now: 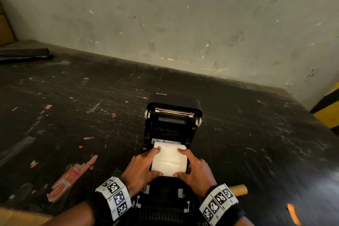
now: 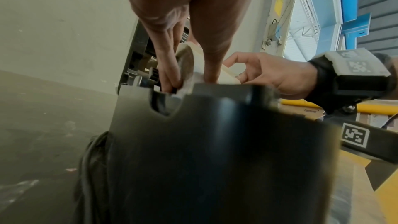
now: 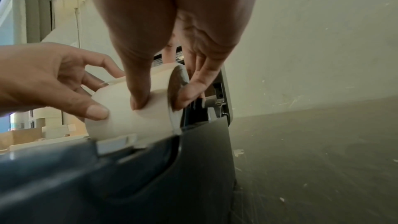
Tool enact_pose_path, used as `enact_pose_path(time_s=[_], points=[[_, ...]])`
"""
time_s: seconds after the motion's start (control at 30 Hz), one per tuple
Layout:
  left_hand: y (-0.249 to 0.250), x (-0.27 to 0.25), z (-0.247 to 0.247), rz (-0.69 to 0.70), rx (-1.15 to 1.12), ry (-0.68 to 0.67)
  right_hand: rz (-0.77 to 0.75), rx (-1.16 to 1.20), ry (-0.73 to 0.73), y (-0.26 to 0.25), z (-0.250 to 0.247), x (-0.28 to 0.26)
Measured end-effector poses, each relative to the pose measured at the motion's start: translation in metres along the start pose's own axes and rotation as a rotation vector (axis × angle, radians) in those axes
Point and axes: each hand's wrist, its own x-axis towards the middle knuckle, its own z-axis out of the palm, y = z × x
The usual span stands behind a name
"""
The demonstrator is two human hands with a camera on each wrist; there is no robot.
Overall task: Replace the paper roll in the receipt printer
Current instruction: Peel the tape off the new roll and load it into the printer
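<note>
Both hands hold the white paper roll [image 1: 169, 159] over the open black printer [image 1: 173, 121] on the dark worktop [image 1: 73, 115]. The left hand [image 1: 141, 167] grips its left end, and the right hand [image 1: 196, 169] grips its right end. A brown cardboard tube [image 1: 240, 190] lies near, to the right.

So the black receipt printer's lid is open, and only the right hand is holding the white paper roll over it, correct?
Not quite: both hands hold the white paper roll, the left hand and right hand at either end. The head view shows it. The black receipt printer is indeed open.
</note>
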Motion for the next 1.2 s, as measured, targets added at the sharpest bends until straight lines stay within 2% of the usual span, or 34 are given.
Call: enact_pose_path(time_s=[0.63,1.2], points=[[-0.007,0.004,0.011,0.012,0.127,-0.006,-0.037,-0.035,0.014,0.003,-0.001,0.005],[-0.019,-0.001,0.001,0.168,0.262,-0.015,-0.062,-0.034,-0.014,0.015,0.005,-0.003]])
